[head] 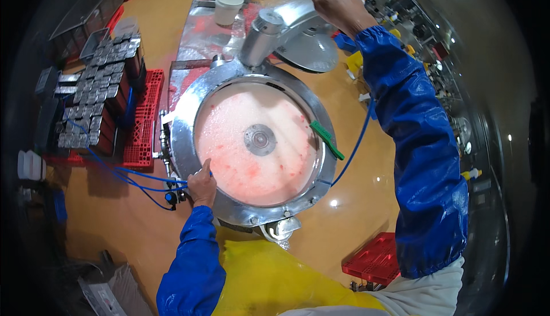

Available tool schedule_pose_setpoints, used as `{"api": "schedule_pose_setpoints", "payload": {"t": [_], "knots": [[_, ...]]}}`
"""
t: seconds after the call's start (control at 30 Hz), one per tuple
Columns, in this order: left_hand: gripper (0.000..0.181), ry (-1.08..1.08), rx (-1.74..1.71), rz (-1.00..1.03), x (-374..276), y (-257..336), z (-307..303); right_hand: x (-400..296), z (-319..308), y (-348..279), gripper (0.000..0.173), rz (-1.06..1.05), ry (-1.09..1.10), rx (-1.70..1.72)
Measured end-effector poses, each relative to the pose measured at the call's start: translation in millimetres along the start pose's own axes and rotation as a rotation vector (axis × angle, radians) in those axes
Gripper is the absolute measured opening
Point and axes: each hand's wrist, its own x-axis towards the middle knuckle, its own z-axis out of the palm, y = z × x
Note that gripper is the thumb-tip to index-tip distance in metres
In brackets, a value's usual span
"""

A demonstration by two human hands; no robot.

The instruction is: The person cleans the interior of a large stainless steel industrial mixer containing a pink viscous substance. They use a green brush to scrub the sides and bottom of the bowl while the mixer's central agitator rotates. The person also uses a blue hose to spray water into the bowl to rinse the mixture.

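Note:
A round steel machine bowl [253, 174] with a pale disc inside, spotted with pink-red bits, lies before me. My left hand [203, 187] rests at its left front rim, beside blue air hoses [146, 180]; its index finger points over the disc, and whether it grips anything cannot be told. Raised at the upper right, my right hand [337, 8] is closed on the end of a steel swing arm [296, 11]. Under that arm hangs a round steel lid [311, 51], off the bowl. A green-handled brush or scraper [327, 140] lies across the right rim.
Stacked metal moulds [99, 88] stand left on a red plastic pallet [146, 118]. Behind the bowl, a white bucket [228, 8] sits on a steel table [184, 43]. Another red pallet [376, 258] lies lower right. A blue hose [354, 146] runs down the right side.

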Motion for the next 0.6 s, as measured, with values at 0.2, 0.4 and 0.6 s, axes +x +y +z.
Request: {"api": "schedule_pose_setpoints", "payload": {"t": [0.2, 0.4, 0.6], "knots": [[0.037, 0.020, -0.021, -0.019, 3.7, -1.8, -3.6, -10.2, 20.7, -60.0, 0.035, -0.296, -0.208, 0.165], [0.038, 0.015, -0.043, 0.026, 3.9, 3.9, 2.7, -47.9, 22.8, -93.0, 0.047, -0.121, -0.139, 0.459], [0.038, -0.017, 0.054, 0.032, -0.5, -6.2, 3.3, -127.7, -0.8, -165.4, 0.038, -0.318, -0.188, 0.588]]}}
